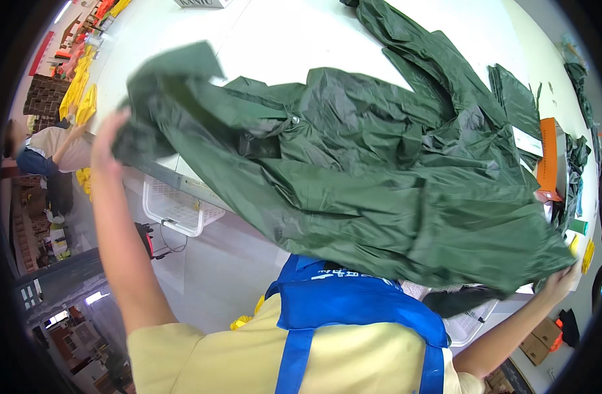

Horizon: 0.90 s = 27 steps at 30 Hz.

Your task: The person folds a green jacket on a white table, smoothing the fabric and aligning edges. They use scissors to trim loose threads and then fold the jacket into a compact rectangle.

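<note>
A large dark green raincoat, glossy and creased, lies spread over the white table and hangs past its near edge. At its left end my left hand, blurred by motion, is closed on the cloth, which is lifted and partly hides the fingers. My right hand grips the lower right corner with the fingers wrapped round it. Between the hands the fabric is stretched out loosely. A metallic snap shows near the middle of the garment. One sleeve reaches toward the far side of the table.
Folded green garments and an orange box lie at the table's right. White plastic baskets sit below the near edge. At the far left another person handles yellow cloth. A box stands at the back.
</note>
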Tool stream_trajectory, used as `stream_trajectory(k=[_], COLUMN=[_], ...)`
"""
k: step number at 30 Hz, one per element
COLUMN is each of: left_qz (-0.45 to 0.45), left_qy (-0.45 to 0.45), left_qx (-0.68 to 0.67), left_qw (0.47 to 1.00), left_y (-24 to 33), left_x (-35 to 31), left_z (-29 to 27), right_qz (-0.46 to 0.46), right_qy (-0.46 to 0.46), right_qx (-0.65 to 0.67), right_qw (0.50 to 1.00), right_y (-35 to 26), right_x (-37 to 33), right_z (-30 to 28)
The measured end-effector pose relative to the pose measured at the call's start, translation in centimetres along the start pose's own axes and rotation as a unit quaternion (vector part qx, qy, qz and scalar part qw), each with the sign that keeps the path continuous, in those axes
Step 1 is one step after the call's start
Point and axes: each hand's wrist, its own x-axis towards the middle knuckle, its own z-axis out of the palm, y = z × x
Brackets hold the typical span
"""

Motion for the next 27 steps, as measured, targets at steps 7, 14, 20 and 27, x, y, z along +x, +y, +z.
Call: stream_trajectory(k=[7, 14, 20, 27], left_qz=[-0.072, -0.083, -0.113, 0.035], left_qy=[-0.071, -0.085, 0.045, 0.133], left_qx=[-0.102, 0.136, 0.059, 0.579], left_qw=[0.99, 0.984, 0.991, 0.804], left_y=[-0.2, -12.6, -12.9, -13.4], left_x=[6.9, 7.4, 5.5, 3.9], left_z=[6.0, 3.9, 0.5, 0.3], right_qz=[-0.115, 0.305, 0.202, 0.199], right_qy=[-0.001, -0.265, -0.089, -0.114], right_qx=[-0.291, -0.135, 0.196, 0.325], right_qw=[0.95, 0.905, 0.955, 0.917], right_y=[-0.3, 13.4, 21.5, 22.4], right_x=[10.9, -16.7, -13.6, -6.8], right_z=[2.2, 6.5, 1.9, 3.6])
